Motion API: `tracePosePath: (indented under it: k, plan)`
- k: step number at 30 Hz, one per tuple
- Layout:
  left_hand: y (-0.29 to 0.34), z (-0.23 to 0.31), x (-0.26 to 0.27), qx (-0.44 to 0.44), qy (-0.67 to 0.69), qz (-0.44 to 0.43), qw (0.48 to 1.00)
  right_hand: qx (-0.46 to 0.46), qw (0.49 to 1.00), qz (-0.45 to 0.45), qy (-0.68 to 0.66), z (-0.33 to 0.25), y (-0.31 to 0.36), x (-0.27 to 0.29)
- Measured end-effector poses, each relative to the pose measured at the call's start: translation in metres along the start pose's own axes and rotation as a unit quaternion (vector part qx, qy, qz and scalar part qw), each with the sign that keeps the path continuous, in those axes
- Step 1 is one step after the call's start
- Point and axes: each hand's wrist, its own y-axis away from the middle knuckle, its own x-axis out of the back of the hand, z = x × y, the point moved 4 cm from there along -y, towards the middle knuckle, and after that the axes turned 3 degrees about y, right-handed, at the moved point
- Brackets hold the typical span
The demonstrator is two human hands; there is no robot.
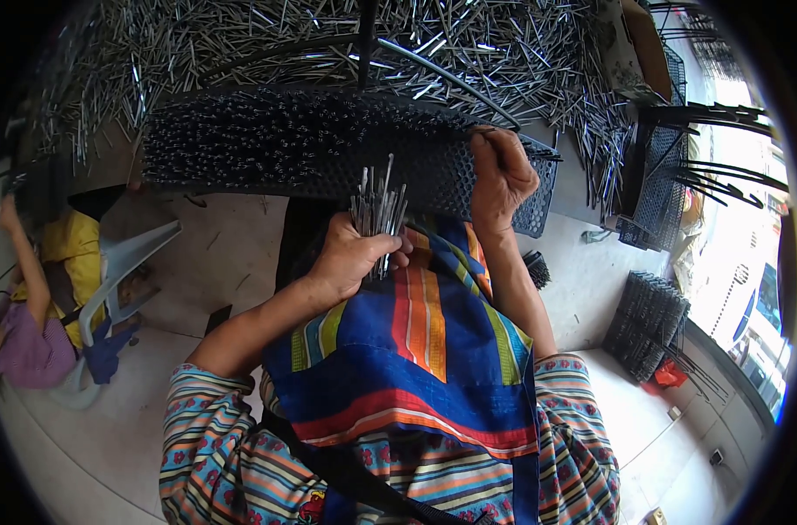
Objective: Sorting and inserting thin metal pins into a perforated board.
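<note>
In the head view, a bundle of thin metal pins (378, 206) is clasped upright in the left hand (350, 258), fingers wrapped tight so the tips stay ready above the lap. The black perforated tray (267, 144) is steadied at its near edge by the right hand (501, 175), fingers pinched narrow there. Loose pins (503, 52) are heaped beyond.

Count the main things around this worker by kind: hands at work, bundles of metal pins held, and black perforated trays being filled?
Hands at work: 2, left hand and right hand
Held bundle of metal pins: 1
Black perforated tray being filled: 1
Total: 4
</note>
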Motion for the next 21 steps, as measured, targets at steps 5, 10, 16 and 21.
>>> tracePosePath:
  k: [5,10,16,21]
  plan:
    - [-0.003,0.002,0.001,0.018,0.029,0.033,0.999,-0.009,0.999,0.028,-0.017,0.001,0.003,-0.004]
    - [-0.005,0.004,0.002,0.004,0.048,0.055,0.997,0.065,0.993,0.022,0.091,-0.013,0.002,-0.008]
    - [-0.005,0.009,-0.001,-0.011,0.042,0.039,0.998,0.073,0.988,-0.003,0.135,-0.013,0.005,-0.004]
    - [-0.006,0.012,-0.003,-0.011,0.066,0.060,0.996,0.094,0.980,-0.030,0.175,-0.019,0.005,-0.010]
